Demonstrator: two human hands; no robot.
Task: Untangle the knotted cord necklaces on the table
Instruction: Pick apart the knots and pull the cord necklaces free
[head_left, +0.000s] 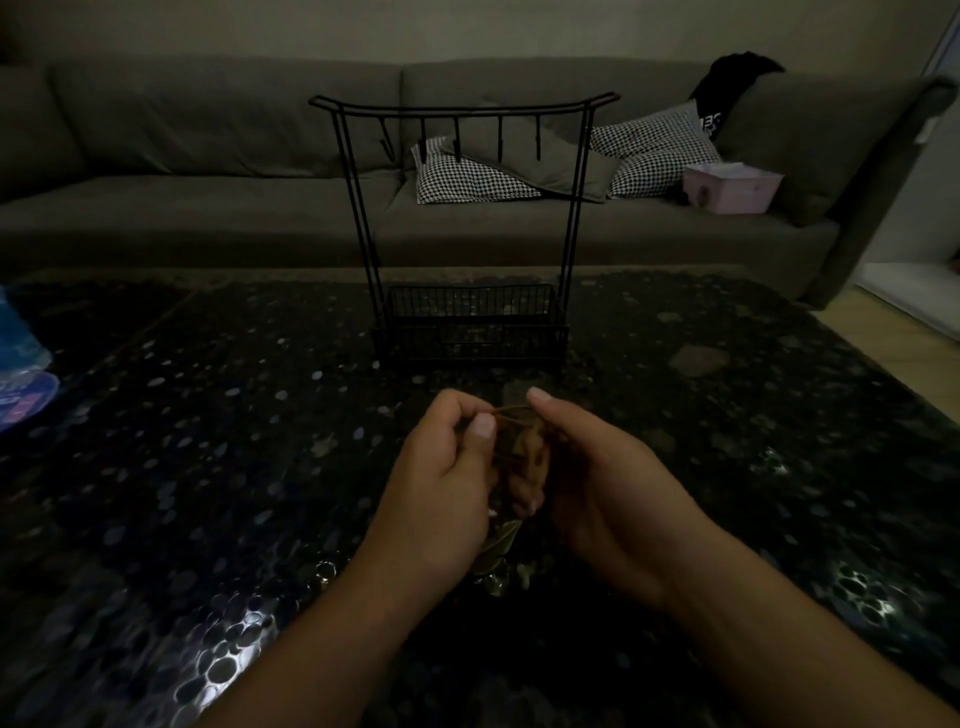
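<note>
A tangle of thin brownish cord necklaces (519, 447) hangs between my two hands above the dark speckled table (208, 467). My left hand (441, 483) pinches the cord with thumb and curled fingers. My right hand (597, 483) pinches the same cord from the right, forefinger raised at the top. A leaf-shaped pendant (501, 543) dangles below the hands. Most of the tangle is hidden between the palms, and the dim light blurs its strands.
A black wire jewellery stand (467, 218) with hooks and a basket base stands on the table just beyond my hands. A blue plastic object (21, 358) sits at the left edge. Behind is a grey sofa (208, 156) with checked cushions and a pink box (732, 189).
</note>
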